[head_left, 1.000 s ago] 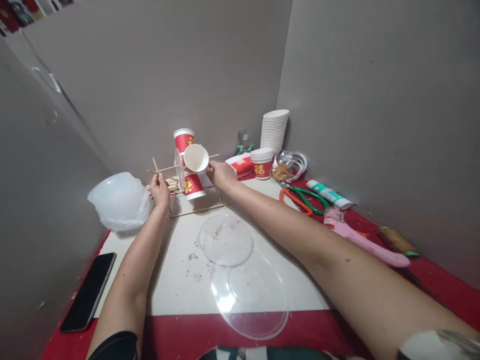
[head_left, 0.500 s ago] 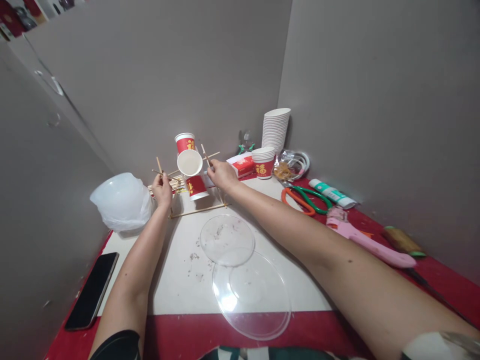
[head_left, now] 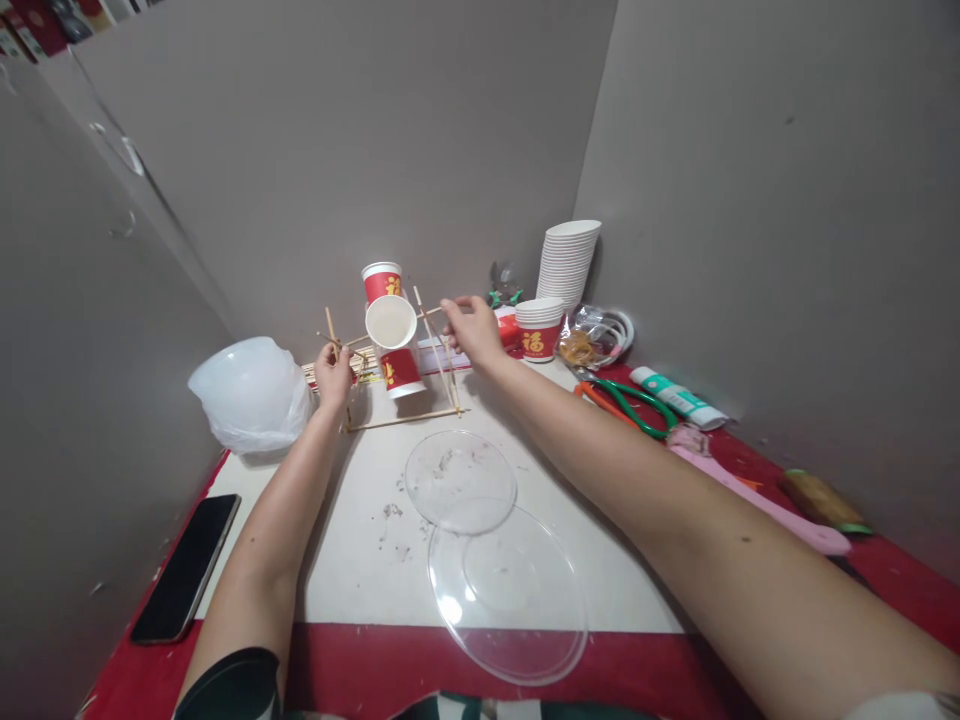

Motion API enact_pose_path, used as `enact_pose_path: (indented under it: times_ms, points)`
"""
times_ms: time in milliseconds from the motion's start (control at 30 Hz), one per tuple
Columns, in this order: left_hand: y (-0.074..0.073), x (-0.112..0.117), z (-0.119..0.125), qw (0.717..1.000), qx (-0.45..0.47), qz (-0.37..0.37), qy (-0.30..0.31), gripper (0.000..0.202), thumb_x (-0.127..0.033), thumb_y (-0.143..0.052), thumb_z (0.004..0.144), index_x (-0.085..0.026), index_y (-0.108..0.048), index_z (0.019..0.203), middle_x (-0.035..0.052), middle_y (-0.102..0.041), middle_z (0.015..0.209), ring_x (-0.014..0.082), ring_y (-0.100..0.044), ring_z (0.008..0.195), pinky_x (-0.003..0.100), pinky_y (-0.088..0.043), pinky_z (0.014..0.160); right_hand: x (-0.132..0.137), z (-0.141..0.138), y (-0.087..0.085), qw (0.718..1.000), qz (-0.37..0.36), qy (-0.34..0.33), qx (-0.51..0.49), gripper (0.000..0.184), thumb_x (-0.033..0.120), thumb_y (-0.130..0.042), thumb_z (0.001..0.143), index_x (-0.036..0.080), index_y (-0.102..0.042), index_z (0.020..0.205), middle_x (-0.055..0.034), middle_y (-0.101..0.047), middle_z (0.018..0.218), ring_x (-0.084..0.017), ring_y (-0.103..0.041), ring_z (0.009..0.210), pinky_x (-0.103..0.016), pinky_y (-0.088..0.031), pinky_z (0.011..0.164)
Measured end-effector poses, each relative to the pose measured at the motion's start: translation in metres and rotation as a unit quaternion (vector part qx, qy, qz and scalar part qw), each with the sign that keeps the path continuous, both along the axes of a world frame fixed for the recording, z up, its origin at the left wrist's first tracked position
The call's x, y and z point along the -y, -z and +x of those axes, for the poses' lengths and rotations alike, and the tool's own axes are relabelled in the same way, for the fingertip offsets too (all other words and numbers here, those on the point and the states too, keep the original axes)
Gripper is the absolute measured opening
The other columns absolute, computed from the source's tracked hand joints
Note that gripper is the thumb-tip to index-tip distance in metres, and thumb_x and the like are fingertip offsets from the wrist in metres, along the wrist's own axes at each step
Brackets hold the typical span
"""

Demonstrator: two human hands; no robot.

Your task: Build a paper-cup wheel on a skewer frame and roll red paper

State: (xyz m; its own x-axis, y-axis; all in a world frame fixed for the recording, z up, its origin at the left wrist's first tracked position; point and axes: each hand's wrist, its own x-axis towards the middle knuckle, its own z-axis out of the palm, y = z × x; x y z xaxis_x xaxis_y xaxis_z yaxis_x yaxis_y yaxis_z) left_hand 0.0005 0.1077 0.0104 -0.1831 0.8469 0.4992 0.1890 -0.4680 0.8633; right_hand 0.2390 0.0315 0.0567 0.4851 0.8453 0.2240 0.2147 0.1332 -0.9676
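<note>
A frame of thin wooden sticks (head_left: pixel 405 420), tied at its corners, stands at the far side of the white board. Across its top runs a wooden stick (head_left: pixel 430 314) bearing a cluster of red and white paper cups (head_left: pixel 391 322); one cup faces me with its open mouth. My left hand (head_left: pixel 334 376) is closed around the frame's left uprights, near where they cross. On the other side, my right hand (head_left: pixel 471 332) pinches the right end of the cross stick between thumb and fingertips, just outside the right uprights (head_left: pixel 435 345).
Two clear plastic lids (head_left: pixel 517 640) lie on the white board (head_left: pixel 352 570). A bagged white bowl (head_left: pixel 247 395) and phone (head_left: pixel 187 568) are left. Right are stacked cups (head_left: pixel 568 262), green-handled scissors (head_left: pixel 637 405), a pink-handled tool (head_left: pixel 765 495) and a thread spool (head_left: pixel 825 500). Grey walls close the back.
My right hand has gone from the right uprights outward to the end of the cross stick. My left hand stays at the left uprights. The view has shifted slightly.
</note>
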Motion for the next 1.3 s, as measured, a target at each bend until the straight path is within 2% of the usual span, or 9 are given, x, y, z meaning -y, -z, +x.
enact_pose_path:
  times_ms: [67,200,367,467,600,733,1000,1167,1300]
  points:
    - [0.000,0.002,0.001,1.000,0.006,0.003,-0.003,0.015,-0.034,-0.065,0.082,-0.022,-0.058,0.080,-0.0028,-0.061,0.070,0.0103,-0.047,0.052,0.020,-0.036,0.050,-0.004,0.000,-0.006,0.997,0.011,-0.029,-0.071,0.014,0.035,-0.056,0.099,0.022,-0.054,0.095,0.0070,-0.058,0.060,-0.008,-0.048,0.043,-0.017,-0.038,0.042]
    - [-0.001,0.007,0.003,1.000,0.014,0.011,-0.010,0.012,-0.033,-0.063,0.084,-0.021,-0.060,0.086,-0.0015,-0.064,0.071,0.0117,-0.049,0.053,0.023,-0.038,0.053,-0.008,-0.003,-0.011,0.983,0.034,-0.060,-0.171,0.027,0.023,-0.061,0.097,0.020,-0.047,0.074,0.0074,-0.057,0.057,-0.004,-0.044,0.039,-0.012,-0.032,0.037]
    - [-0.003,0.012,0.003,0.999,0.016,0.030,-0.031,0.015,-0.029,-0.059,0.089,-0.022,-0.055,0.076,-0.0020,-0.062,0.067,0.0138,-0.058,0.066,0.023,-0.043,0.067,-0.007,-0.006,-0.011,0.966,0.049,-0.053,-0.250,0.028,0.015,-0.052,0.101,0.020,-0.045,0.074,0.0057,-0.062,0.059,-0.004,-0.052,0.042,-0.010,-0.036,0.038]
    - [-0.004,0.012,0.002,0.999,0.018,0.029,-0.037,0.021,-0.029,-0.057,0.091,-0.022,-0.050,0.072,-0.0036,-0.057,0.063,0.0137,-0.059,0.065,0.023,-0.043,0.067,-0.007,-0.006,-0.010,0.957,0.049,-0.053,-0.280,0.026,0.014,-0.050,0.101,0.020,-0.046,0.076,0.0057,-0.061,0.057,-0.005,-0.055,0.044,-0.010,-0.039,0.040]
    - [-0.005,0.012,0.002,0.999,0.013,0.024,-0.036,0.027,-0.028,-0.055,0.094,-0.023,-0.046,0.069,-0.0046,-0.053,0.058,0.0140,-0.059,0.062,0.023,-0.041,0.065,-0.007,-0.005,-0.008,0.948,0.047,-0.055,-0.310,0.025,0.013,-0.049,0.100,0.020,-0.046,0.076,0.0056,-0.061,0.057,-0.005,-0.055,0.044,-0.011,-0.040,0.041]
    - [-0.007,0.015,0.003,0.999,-0.003,0.021,-0.033,0.035,-0.029,-0.056,0.096,-0.022,-0.044,0.064,-0.0031,-0.055,0.058,0.0139,-0.056,0.060,0.024,-0.040,0.065,-0.007,-0.004,-0.007,0.941,0.040,-0.066,-0.329,0.026,0.014,-0.052,0.099,0.020,-0.045,0.075,0.0056,-0.060,0.057,-0.005,-0.054,0.043,-0.011,-0.040,0.040]
    - [-0.010,0.017,0.008,0.999,-0.039,0.020,-0.017,0.039,-0.025,-0.055,0.098,-0.021,-0.049,0.061,-0.0011,-0.059,0.060,0.0146,-0.050,0.059,0.024,-0.039,0.064,-0.004,-0.001,-0.012,0.938,0.023,-0.102,-0.331,0.028,0.011,-0.047,0.103,0.019,-0.048,0.076,0.0031,-0.063,0.058,-0.005,-0.055,0.044,-0.011,-0.041,0.041]
    - [-0.011,0.018,0.008,0.998,-0.053,0.033,-0.014,0.037,-0.021,-0.058,0.096,-0.020,-0.051,0.060,-0.0027,-0.052,0.059,0.0146,-0.047,0.061,0.024,-0.035,0.065,-0.002,0.001,-0.015,0.936,0.016,-0.128,-0.326,0.030,0.010,-0.047,0.103,0.017,-0.049,0.075,0.0011,-0.066,0.057,-0.005,-0.056,0.043,-0.011,-0.040,0.040]
    - [-0.010,0.016,0.006,0.998,-0.048,0.037,-0.019,0.038,-0.022,-0.059,0.096,-0.020,-0.049,0.059,-0.0031,-0.047,0.060,0.0148,-0.044,0.062,0.025,-0.034,0.064,-0.001,0.005,-0.014,0.935,0.018,-0.124,-0.332,0.029,0.009,-0.046,0.104,0.017,-0.050,0.076,0.0030,-0.065,0.055,-0.005,-0.054,0.042,-0.010,-0.040,0.040]
